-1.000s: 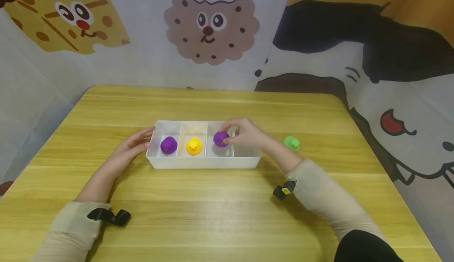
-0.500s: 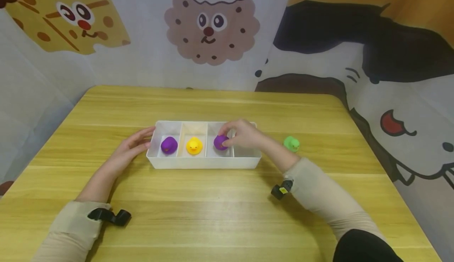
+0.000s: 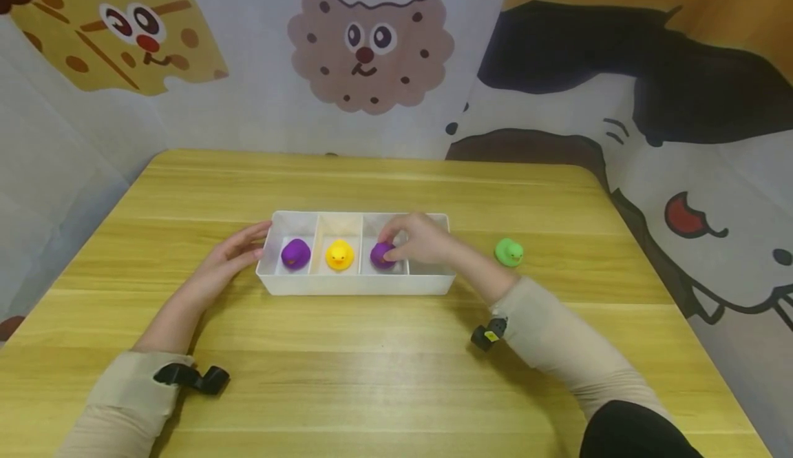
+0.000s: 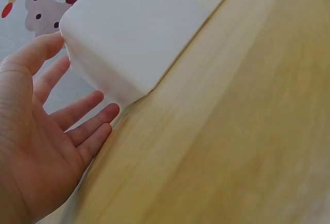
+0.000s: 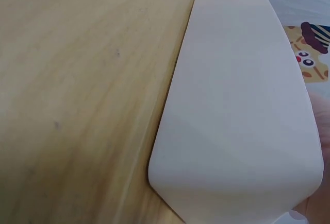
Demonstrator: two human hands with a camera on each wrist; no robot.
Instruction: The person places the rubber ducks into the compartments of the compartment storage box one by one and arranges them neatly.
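A white divided box (image 3: 356, 285) stands on the table, split into several compartments in a row. My right hand (image 3: 424, 239) pinches a purple rubber duck (image 3: 381, 255) between thumb and fingers, low inside the third compartment from the left. Another purple duck (image 3: 295, 254) sits in the leftmost compartment, and a yellow duck (image 3: 339, 255) in the one beside it. With fingers extended, my left hand (image 4: 49, 126) touches the box's left end. In the right wrist view the box wall (image 5: 242, 100) hides the duck and most of the right hand.
On the wooden table (image 3: 372, 368), to the right of the box and just behind my right forearm, lies a green duck (image 3: 509, 253). A cloth with cartoon prints (image 3: 248, 113) hangs behind the table's far edge.
My right hand has lowered the purple duck further into the third compartment, moving slightly left and toward me. The left hand and the box have stayed in place.
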